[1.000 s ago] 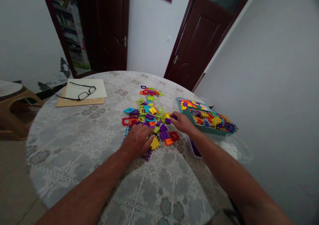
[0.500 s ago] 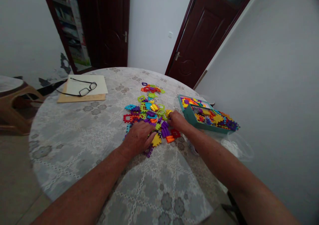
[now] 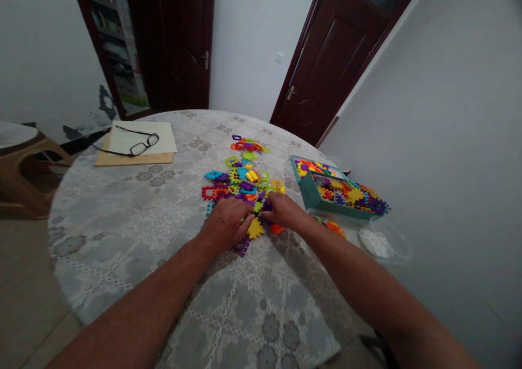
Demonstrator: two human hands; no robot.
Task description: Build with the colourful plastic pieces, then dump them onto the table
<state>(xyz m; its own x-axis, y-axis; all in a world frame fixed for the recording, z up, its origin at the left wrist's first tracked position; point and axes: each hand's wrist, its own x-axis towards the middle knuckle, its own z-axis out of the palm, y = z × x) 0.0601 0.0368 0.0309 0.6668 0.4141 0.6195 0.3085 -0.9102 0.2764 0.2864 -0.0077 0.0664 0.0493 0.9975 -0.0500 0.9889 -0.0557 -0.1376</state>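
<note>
Colourful plastic interlocking pieces (image 3: 234, 176) lie in a loose heap in the middle of the table. Over the near left side of the heap, my left hand (image 3: 226, 219) is closed, its fingers curled down and its thumb beside a yellow toothed piece (image 3: 255, 228). What those fingers grip is hidden. My right hand (image 3: 283, 210) is pinched at the heap's right side, close to the left fingertips, next to purple pieces and an orange piece (image 3: 277, 229). Anything between its fingertips cannot be made out. A purple toothed strip (image 3: 243, 247) pokes out below my left hand.
A smaller group of pieces (image 3: 247, 145) lies farther back. At right stands a teal box (image 3: 313, 195) full of pieces, near a clear plastic container (image 3: 397, 244). Eyeglasses (image 3: 138, 148) rest on papers (image 3: 167, 135) at left. A patterned cloth (image 3: 122, 222) covers the round table.
My right hand has moved left and toward me, away from a yellow piece at the heap's right edge, to beside my left hand. My left hand stays almost in place.
</note>
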